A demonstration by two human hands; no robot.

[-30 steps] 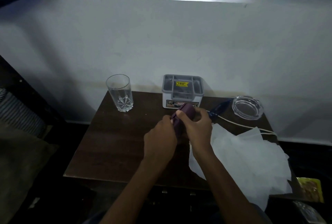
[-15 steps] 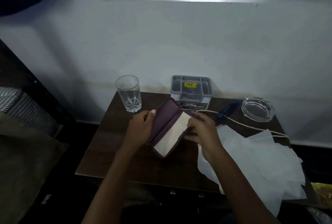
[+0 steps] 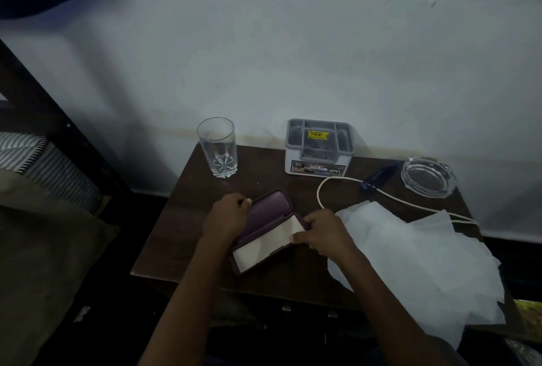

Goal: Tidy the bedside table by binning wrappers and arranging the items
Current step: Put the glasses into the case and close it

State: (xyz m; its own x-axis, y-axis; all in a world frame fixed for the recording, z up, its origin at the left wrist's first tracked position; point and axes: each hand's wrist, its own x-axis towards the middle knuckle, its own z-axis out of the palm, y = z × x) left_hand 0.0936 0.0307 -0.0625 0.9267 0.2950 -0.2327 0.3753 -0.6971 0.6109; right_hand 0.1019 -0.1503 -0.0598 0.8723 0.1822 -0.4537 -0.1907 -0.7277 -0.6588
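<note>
Arranging of the items seems to be the step in hand: a purple case (image 3: 264, 230) is held open over the middle of the bedside table (image 3: 181, 236), nearer to its front edge. The lid is gripped along its left rim by the left hand (image 3: 227, 219), whose fingers are curled round it. The lower half, lined with something white, is pinched at its right end by the right hand (image 3: 322, 236). Whether the case rests on the wood or is lifted a little cannot be told. A glass (image 3: 217, 147) is seen at the back left corner, a grey organiser box (image 3: 318, 148) at the middle of the back edge, and an ashtray (image 3: 428, 176) at the back right corner, with a small blue thing (image 3: 378, 178) just beside it. A white cord (image 3: 340, 178) is looped between the box and the right hand. White paper sheets (image 3: 410, 257) are spread over the right side and hang past the front right corner; these are probably to be binned, though no bin is shown. Next, it is judged, the two halves should be pressed together and the closed case laid neatly near the box, clear of the cord.
</note>
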